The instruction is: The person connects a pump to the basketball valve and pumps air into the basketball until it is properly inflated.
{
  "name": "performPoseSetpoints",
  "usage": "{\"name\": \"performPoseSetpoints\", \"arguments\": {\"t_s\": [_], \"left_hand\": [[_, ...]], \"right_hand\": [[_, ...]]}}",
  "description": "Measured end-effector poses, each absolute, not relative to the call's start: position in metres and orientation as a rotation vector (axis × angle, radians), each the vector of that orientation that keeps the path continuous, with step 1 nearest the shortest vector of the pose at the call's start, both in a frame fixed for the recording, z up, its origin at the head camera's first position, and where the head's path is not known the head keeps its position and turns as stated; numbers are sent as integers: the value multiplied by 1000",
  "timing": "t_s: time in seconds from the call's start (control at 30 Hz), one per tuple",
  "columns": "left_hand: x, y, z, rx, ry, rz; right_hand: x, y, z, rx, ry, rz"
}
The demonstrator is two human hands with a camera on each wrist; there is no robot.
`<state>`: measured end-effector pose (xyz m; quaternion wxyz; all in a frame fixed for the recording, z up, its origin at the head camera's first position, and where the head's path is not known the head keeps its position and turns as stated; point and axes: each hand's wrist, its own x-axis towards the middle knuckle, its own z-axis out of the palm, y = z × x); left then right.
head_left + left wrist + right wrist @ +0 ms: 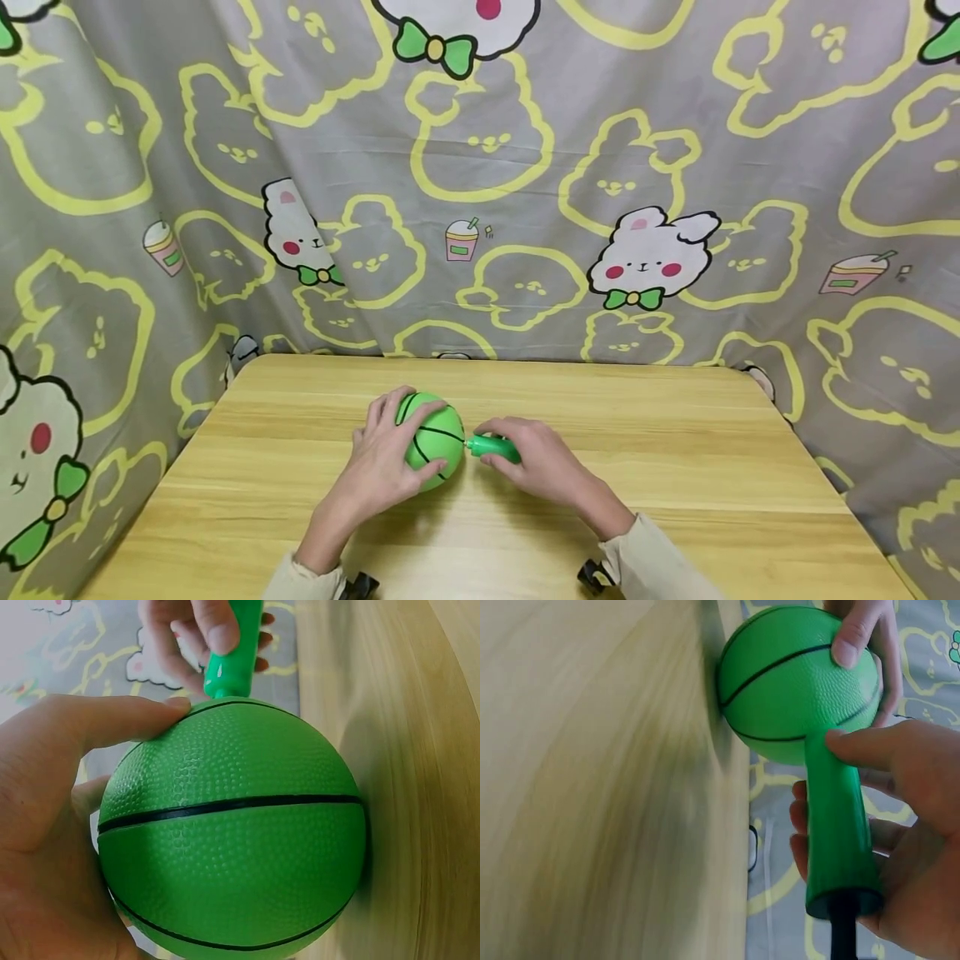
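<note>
A small green ball [442, 442] with black seam lines and a pebbled surface sits on the wooden table. My left hand [382, 458] grips it from the left, fingers spread over the top and thumb along the near side. On the ball's right, my right hand [543, 458] holds a green hand pump [495, 447] level between thumb and fingers. The pump's thin tip meets the ball's right side. In the right wrist view, a black rod [844, 934] comes out of the pump's rear end; its far end is cut off by the frame.
The light wooden table [637, 517] reaches back to a grey curtain [525, 225] printed with yellow outlines and white rabbits. Black straps [592, 575] show at my wrists near the sleeve cuffs.
</note>
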<state>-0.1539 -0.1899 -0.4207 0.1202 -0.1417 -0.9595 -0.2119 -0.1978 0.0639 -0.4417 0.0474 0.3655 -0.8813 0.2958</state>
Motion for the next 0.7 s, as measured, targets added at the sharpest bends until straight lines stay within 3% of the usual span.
{"name": "performPoseSetpoints", "arguments": {"t_s": [0.7], "left_hand": [[-153,-189,-422,-420,-2794,-621]], "right_hand": [[-199,35,-451,1039,-2576,840]]}}
